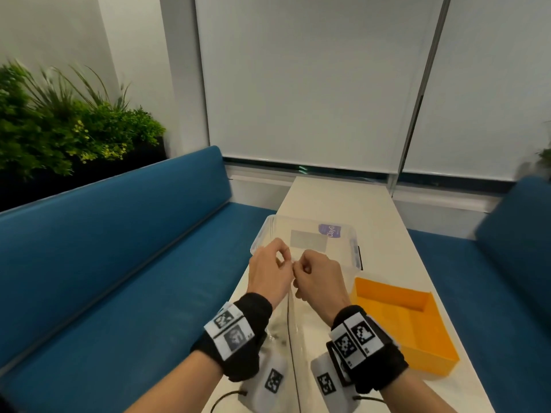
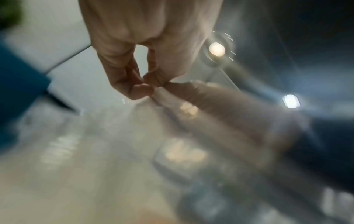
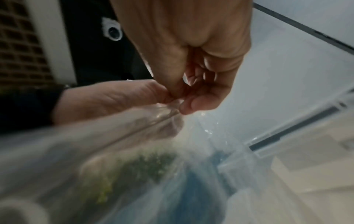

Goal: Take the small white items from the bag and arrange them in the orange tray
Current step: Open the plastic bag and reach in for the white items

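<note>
A clear plastic bag (image 1: pixel 293 317) hangs upright between my wrists above the near end of the table. My left hand (image 1: pixel 269 271) and right hand (image 1: pixel 316 275) meet at its top edge, each pinching the thin film (image 3: pixel 166 112) with thumb and fingers. In the left wrist view my left hand (image 2: pixel 145 84) pinches right beside the other hand's fingertips. Pale blurred lumps (image 2: pixel 184 153) show through the bag; the small white items cannot be made out clearly. The orange tray (image 1: pixel 402 320) lies on the table to the right of my right wrist, with nothing visible inside.
A clear plastic storage box (image 1: pixel 310 242) with a purple label sits just beyond my hands on the narrow white table (image 1: pixel 372 210). Blue benches (image 1: pixel 104 248) flank the table on both sides. Green plants (image 1: pixel 59 129) stand at the far left.
</note>
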`<state>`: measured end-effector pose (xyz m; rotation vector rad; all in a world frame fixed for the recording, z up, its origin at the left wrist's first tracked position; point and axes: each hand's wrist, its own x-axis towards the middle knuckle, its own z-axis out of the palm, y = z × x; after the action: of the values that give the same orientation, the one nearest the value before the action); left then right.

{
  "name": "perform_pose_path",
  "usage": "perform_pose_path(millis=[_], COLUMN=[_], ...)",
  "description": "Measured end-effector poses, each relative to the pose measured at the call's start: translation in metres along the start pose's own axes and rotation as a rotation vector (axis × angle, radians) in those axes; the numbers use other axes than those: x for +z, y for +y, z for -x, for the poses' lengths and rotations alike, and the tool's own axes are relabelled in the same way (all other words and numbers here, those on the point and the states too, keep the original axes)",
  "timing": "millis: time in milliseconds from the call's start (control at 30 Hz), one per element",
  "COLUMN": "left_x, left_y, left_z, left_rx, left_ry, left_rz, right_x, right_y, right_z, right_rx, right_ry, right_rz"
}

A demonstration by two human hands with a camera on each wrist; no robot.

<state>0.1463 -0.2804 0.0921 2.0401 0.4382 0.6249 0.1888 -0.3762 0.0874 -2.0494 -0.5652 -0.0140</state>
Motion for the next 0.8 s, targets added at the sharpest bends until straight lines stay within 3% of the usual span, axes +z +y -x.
perform_pose_path(millis=[100,233,333,433,500,667,800], left_x=[-0.001,0.001,0.005,0.009,0.007,-0.002,0.002], left_y=[-0.002,-0.008,-0.012,-0.02,-0.025,-0.044,-0.043], left_z=[0.001,0.006,0.01,0.012,0.014,0.014,0.018], left_rx=[0.224,0.271,0.115,0.049,0.055,0.107,0.018], left_ry=[-0.038,-0.176,-0.321,-0.408,-0.373,-0.183,-0.282], left_rz=[-0.249,-0.573,-0.54,-0.382,-0.322,-0.334,-0.296], right_x=[0.001,0.002,0.005,0.009,0.007,-0.003,0.005], right_y=[0.004,0.013,0.019,0.028,0.034,0.049,0.044], right_z=[-0.001,0.0,0.003,0.009,0.014,0.017,0.018], right_rx=[-0.044,-0.029,0.042,0.153,0.173,0.211,0.265], right_ry=[-0.043,-0.004,0.026,-0.166,-0.188,0.034,-0.006], right_rz=[0.091,0.108,0.062,0.051,0.013,-0.054,-0.149])
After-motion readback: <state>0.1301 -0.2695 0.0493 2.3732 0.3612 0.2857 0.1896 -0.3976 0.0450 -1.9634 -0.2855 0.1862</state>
